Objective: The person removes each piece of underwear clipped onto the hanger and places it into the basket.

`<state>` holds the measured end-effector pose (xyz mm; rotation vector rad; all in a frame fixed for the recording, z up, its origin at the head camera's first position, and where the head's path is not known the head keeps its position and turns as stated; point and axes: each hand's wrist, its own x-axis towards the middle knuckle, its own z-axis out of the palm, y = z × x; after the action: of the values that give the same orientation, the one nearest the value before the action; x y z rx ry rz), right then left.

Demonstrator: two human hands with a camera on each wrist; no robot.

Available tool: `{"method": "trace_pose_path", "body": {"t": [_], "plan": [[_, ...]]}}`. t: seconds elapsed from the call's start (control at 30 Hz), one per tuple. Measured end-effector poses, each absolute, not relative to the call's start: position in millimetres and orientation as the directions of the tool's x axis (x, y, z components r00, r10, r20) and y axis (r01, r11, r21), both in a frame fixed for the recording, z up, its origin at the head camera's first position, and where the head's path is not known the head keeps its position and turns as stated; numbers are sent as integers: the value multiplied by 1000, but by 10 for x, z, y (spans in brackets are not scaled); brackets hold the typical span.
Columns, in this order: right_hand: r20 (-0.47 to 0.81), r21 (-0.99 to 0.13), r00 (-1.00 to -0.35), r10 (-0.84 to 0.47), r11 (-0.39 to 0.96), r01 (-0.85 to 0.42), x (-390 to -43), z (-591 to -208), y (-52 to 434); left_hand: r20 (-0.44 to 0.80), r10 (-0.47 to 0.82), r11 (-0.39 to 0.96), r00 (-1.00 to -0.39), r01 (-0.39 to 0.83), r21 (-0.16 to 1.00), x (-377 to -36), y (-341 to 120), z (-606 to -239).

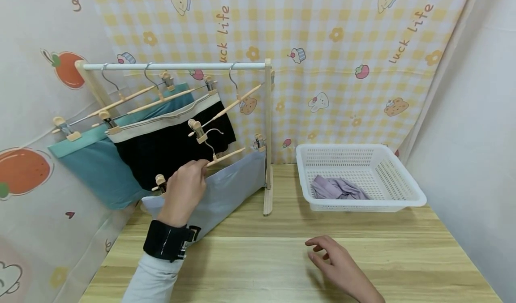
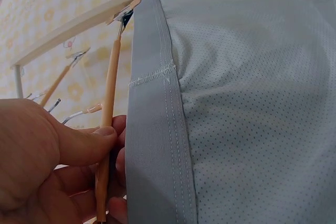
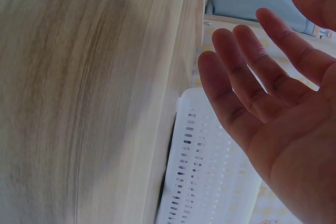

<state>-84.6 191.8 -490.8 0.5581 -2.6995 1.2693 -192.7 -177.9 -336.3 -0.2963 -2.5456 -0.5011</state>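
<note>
My left hand [image 1: 186, 187] grips the wooden bar of a clip hanger [image 1: 227, 156], thumb and fingers round it in the left wrist view. From its clips hangs a grey-blue garment [image 1: 230, 189], apparently boxer briefs, with a stitched waistband [image 2: 152, 114] and tiny holes in the fabric. The hanger's metal hook is off the rail [image 1: 181, 66], below it and before black briefs [image 1: 161, 153]. My right hand [image 1: 336, 265] hovers over the wooden table, holding nothing, its fingers loosely bent; the right wrist view shows its palm [image 3: 304, 150].
On the rack, teal briefs [image 1: 101, 164] and the black pair hang from clip hangers. A bare clip hanger [image 1: 238, 100] hangs near the right post [image 1: 268, 128]. At right, a white plastic basket [image 1: 367, 203] holds a crumpled lilac garment [image 1: 336, 189]. Patterned cloth covers the back.
</note>
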Motion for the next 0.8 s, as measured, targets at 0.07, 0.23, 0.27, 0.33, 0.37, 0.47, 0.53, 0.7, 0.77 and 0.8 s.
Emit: {"method": "trace_pose_path", "body": {"t": [0.07, 0.23, 0.27, 0.33, 0.37, 0.47, 0.53, 0.7, 0.77, 0.8], "plan": [[249, -721, -928, -278, 587, -369, -847, -4908, 1919, 536, 107, 909, -837, 301, 288, -1893, -1777, -3365], [258, -717, -925, -278, 587, -376, -849, -4909, 1919, 534, 116, 909, -838, 307, 284, -1825, -1773, -3380], [261, -717, -924, -278, 586, -378, -849, -4908, 1919, 533, 118, 908, -838, 308, 284, -1814, -1771, -3386], [265, -717, -923, -279, 582, -382, -849, -4906, 1918, 532, 119, 907, -838, 310, 286, -1790, -1768, -3397], [266, -718, -923, -280, 581, -383, -850, -4905, 1917, 532, 119, 907, -838, 310, 286, -1780, -1766, -3403], [262, -722, -923, -280, 578, -381, -852, -4903, 1917, 534, 115, 905, -838, 309, 291, -1746, -1766, -3422], [258, -722, -924, -282, 579, -378, -856, -4903, 1917, 528, 112, 904, -842, 306, 297, -1721, -1764, -3435], [265, -714, -921, -286, 583, -387, -870, -4894, 1924, 491, 121, 899, -863, 305, 315, -1662, -1737, -3466], [272, -712, -921, -278, 585, -387, -872, -4885, 1927, 481, 133, 895, -866, 313, 316, -1639, -1717, -3481], [278, -709, -920, -276, 588, -390, -872, -4880, 1930, 481, 143, 893, -865, 322, 314, -1627, -1703, -3490]]}}
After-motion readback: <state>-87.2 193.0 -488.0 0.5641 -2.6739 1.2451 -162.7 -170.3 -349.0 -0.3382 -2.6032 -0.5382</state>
